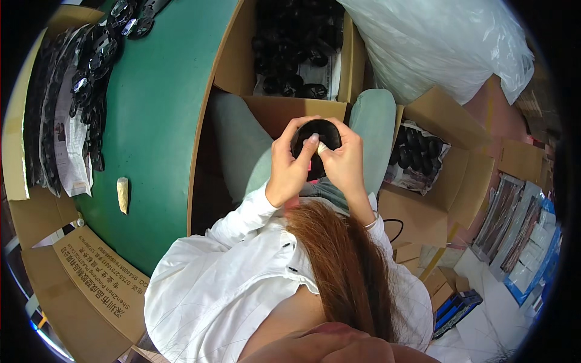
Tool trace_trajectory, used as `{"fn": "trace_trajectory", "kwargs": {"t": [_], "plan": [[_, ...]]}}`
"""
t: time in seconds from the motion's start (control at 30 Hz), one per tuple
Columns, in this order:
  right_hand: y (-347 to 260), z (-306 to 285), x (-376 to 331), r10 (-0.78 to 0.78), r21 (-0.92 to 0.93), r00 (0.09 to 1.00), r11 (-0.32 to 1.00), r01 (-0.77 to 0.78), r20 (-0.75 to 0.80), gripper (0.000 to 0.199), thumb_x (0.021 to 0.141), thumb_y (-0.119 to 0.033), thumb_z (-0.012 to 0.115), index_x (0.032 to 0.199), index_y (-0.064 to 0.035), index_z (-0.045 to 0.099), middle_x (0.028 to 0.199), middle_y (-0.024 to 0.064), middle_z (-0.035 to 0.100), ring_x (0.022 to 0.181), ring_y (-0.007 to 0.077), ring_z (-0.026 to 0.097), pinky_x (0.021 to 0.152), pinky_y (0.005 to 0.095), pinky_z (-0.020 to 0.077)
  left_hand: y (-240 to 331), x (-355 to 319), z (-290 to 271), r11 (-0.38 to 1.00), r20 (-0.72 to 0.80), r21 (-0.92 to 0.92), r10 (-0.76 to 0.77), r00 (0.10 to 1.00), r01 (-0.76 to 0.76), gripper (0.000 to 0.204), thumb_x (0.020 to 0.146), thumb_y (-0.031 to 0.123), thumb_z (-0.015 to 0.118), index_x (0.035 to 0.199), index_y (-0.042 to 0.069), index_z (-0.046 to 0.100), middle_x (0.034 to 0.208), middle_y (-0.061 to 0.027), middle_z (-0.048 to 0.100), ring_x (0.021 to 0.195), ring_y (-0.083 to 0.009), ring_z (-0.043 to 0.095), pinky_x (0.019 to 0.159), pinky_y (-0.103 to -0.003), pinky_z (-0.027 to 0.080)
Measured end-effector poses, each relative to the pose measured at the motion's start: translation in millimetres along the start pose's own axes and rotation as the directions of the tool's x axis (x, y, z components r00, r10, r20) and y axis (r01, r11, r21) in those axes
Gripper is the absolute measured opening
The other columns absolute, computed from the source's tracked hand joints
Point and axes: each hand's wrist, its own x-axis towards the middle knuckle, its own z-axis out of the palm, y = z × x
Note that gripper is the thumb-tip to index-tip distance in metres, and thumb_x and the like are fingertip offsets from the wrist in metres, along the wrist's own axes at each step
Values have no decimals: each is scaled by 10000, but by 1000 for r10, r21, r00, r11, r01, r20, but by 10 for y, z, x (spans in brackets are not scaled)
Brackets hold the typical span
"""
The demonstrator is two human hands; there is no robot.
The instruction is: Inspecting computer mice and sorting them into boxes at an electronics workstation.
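Above the lap, both hands held a round black pad [317, 138] between them: left hand [289, 166] curled around its left side with a fingertip pressed on the face, right hand [344, 163] closed on its right side, thumb against the pad beside a small pale bit. Just beyond the hands, an open brown carton [233, 57] sat packed with more black round parts on a printed paper sheet. To the right, a second open carton [460, 175] held black parts, also on printed paper. A big white plastic bag [436, 42] lay behind it. Left, the green table [157, 109] carried rows of black flat parts on printed sheets along its far left edge, plus a small beige scrap [123, 194] near the front edge. A flattened carton with a printed side [100, 281] lay at the table's front left corner.
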Motion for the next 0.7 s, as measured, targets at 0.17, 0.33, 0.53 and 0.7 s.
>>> {"fn": "trace_trajectory", "kwargs": {"t": [0.17, 0.33, 0.53, 0.7], "plan": [[-49, -70, 35, 65, -86, 996, 995, -59, 59, 245, 690, 86, 608, 923, 34, 666, 730, 60, 675, 621, 111, 540, 580, 224, 451, 44, 36, -70, 948, 186, -207, -206, 961, 243, 324, 833, -6, 557, 1153, -12, 603, 967, -119, 681, 831, -181, 617, 771, -269, 489], [33, -70, 27, 34, 19, 997, 999, -35, 70, 227, 684, 67, 634, 904, 32, 681, 723, 59, 678, 615, 107, 536, 579, 217, 446, 27, 9, -50, 997, 167, -41, -62, 984, 70, 349, 836, -11, 554, 1183, -2, 597, 1010, -105, 679, 846, -182, 615, 782, -271, 485], [119, -28, -10, 24, 79, 999, 997, -26, 23, 235, 688, 69, 636, 916, 33, 683, 741, 56, 685, 625, 105, 541, 587, 218, 453, -36, -63, -24, 999, 127, 13, -48, 991, 46, 334, 871, -1, 534, 1199, 8, 594, 1090, -91, 644, 884, -151, 577, 827, -248, 455], [123, -10, -4, 10, 68, 1000, 998, -11, 10, 252, 694, 75, 634, 939, 37, 679, 749, 53, 688, 632, 104, 548, 592, 217, 457, -49, -58, -21, 1000, 94, 30, -11, 995, 8, 342, 867, -12, 525, 1205, 3, 583, 1086, -102, 658, 870, -185, 615, 803, -274, 480]]}}
